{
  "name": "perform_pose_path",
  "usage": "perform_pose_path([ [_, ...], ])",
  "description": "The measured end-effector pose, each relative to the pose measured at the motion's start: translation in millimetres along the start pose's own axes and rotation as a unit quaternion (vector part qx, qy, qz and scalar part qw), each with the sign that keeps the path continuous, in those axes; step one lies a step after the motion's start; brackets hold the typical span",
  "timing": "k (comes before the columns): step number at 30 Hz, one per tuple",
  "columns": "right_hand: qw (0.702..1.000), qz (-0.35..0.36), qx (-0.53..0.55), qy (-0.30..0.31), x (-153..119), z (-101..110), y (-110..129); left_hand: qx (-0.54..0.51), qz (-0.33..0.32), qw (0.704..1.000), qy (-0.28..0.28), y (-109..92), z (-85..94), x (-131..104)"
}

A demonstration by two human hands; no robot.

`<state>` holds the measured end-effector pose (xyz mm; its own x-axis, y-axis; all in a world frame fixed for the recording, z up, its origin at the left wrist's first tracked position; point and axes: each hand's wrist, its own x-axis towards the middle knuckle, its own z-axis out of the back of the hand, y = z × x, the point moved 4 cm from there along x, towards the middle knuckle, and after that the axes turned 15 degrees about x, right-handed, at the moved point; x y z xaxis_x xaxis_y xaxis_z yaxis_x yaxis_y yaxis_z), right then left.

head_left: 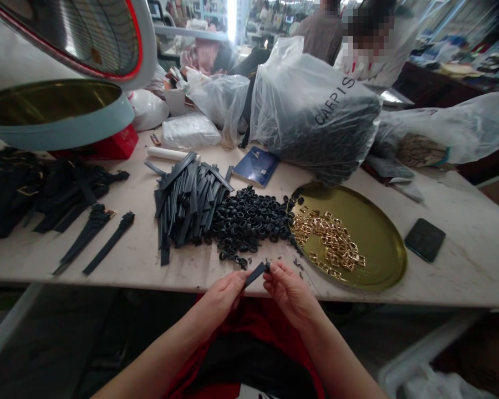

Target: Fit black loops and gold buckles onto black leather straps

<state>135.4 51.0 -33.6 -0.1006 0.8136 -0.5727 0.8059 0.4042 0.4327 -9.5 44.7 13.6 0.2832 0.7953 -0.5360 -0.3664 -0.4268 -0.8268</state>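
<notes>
My left hand (228, 289) is closed on a short black strap (254, 275) at the table's front edge. At the strap's far end my right hand (289, 288) pinches a small black loop (267, 267); whether the loop is on the strap I cannot tell. Just beyond my hands lies a heap of small black loops (253, 219). Left of it is a pile of flat black straps (191, 205). A round gold tray (382, 249) holds many small gold buckles (336, 238). Two separate bundled straps (108, 244) rest to the left.
Black straps with gold buckles (20, 188) are heaped at far left, below an open round tin (66, 124). A blue booklet (256, 166) lies behind the loops, near a large filled plastic bag (316, 111). A dark phone (425, 239) is right of the tray. People (370, 33) are beyond.
</notes>
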Motion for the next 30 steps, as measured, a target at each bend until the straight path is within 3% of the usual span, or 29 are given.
perform_pose_path([
  [6, 1.000, 0.000, 0.023, -0.017, -12.3, 3.2, -5.7, -0.009, 0.063, 0.998, 0.030, 16.4, -7.1, -2.5],
  [11, 0.999, -0.035, 0.012, 0.016, -25.5, 3.3, -10.7, 0.041, 0.078, 0.996, 0.030, 19.6, -10.7, -9.0],
  [17, 0.996, -0.004, -0.083, 0.034, -40.3, 12.1, -15.4, 0.173, -0.054, 0.983, 0.007, 15.3, -12.8, -22.0],
  [24, 0.972, 0.022, -0.220, 0.076, -59.9, 9.7, -13.5, 0.143, 0.006, 0.982, 0.120, 28.0, -24.4, -32.4],
  [27, 0.967, 0.035, -0.242, 0.077, -58.6, 14.2, -9.6, 0.133, 0.002, 0.979, 0.151, 22.6, -18.5, -40.3],
  [30, 0.977, 0.071, -0.198, 0.037, -50.1, 27.6, -0.5, 0.134, 0.002, 0.980, 0.148, 21.9, 4.0, -48.8],
])
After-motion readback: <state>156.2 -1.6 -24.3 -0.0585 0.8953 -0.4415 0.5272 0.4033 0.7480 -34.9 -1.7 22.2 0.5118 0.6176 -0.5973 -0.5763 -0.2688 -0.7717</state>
